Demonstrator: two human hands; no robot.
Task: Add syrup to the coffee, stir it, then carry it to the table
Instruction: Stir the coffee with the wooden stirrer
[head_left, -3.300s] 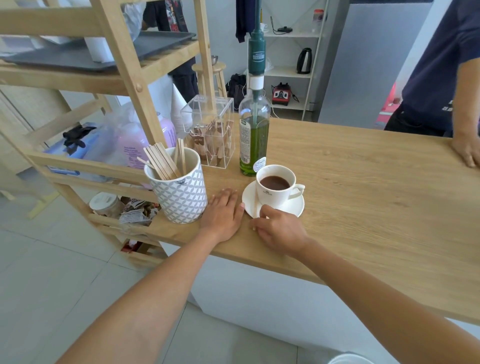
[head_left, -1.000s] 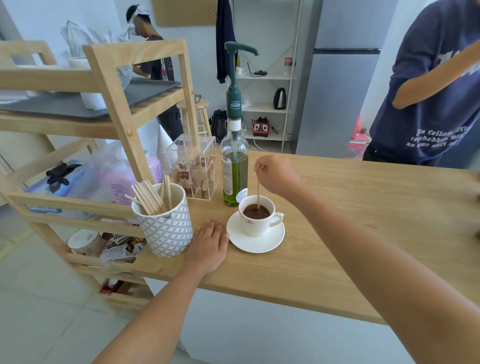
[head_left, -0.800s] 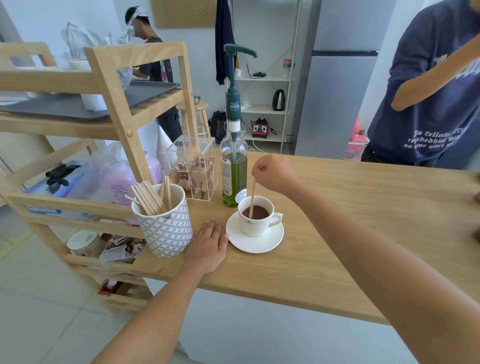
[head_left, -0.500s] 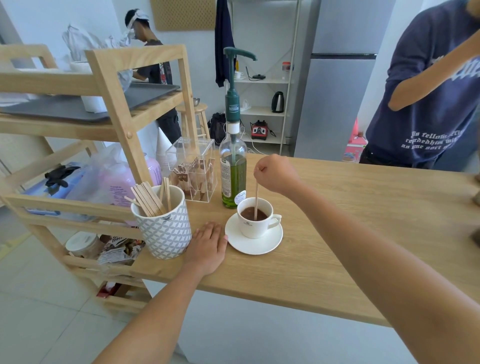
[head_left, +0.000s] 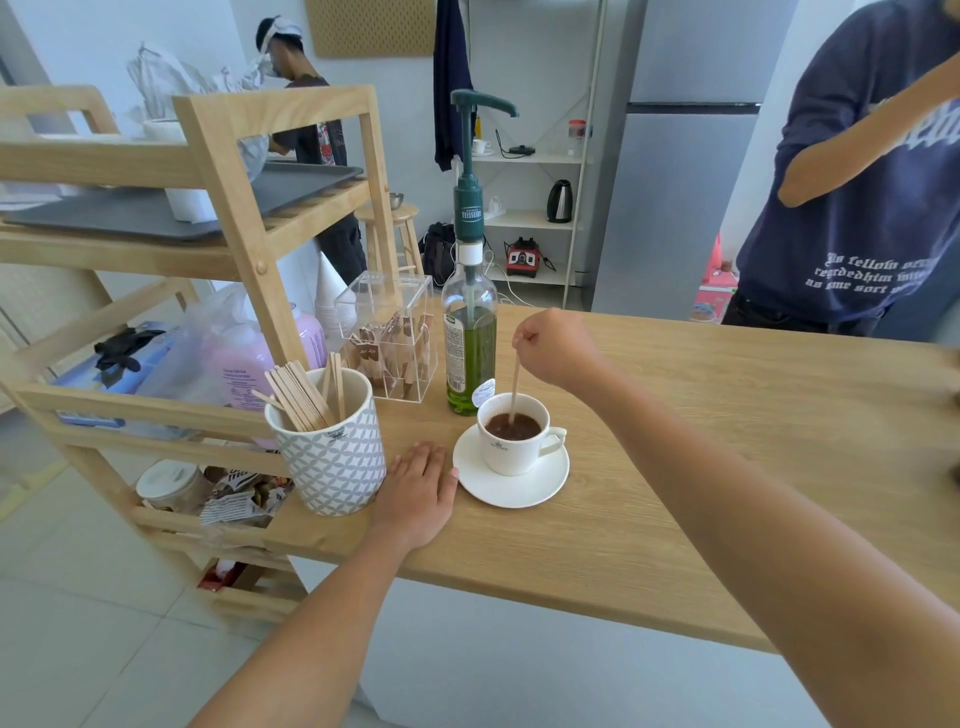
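A white cup of dark coffee (head_left: 514, 434) stands on a white saucer (head_left: 506, 488) on the wooden counter (head_left: 727, 441). Just behind it is a green syrup bottle (head_left: 469, 343) with a dark green pump on top. My right hand (head_left: 556, 345) hovers above the cup, pinching a thin wooden stir stick (head_left: 515, 384) whose lower end is dipped in the coffee. My left hand (head_left: 418, 493) lies flat on the counter, fingers apart, between the saucer and a patterned mug.
A patterned mug (head_left: 327, 452) holding several wooden stir sticks stands left of my left hand. Behind it is a clear box of sachets (head_left: 389, 338). A wooden shelf rack (head_left: 218, 218) fills the left side. A person in a navy shirt (head_left: 857, 208) stands behind the counter at right.
My right hand has lifted a stir stick off the counter beside the saucer, put it into the cup, and keeps shifting it slightly within the coffee. The left hand stays flat.
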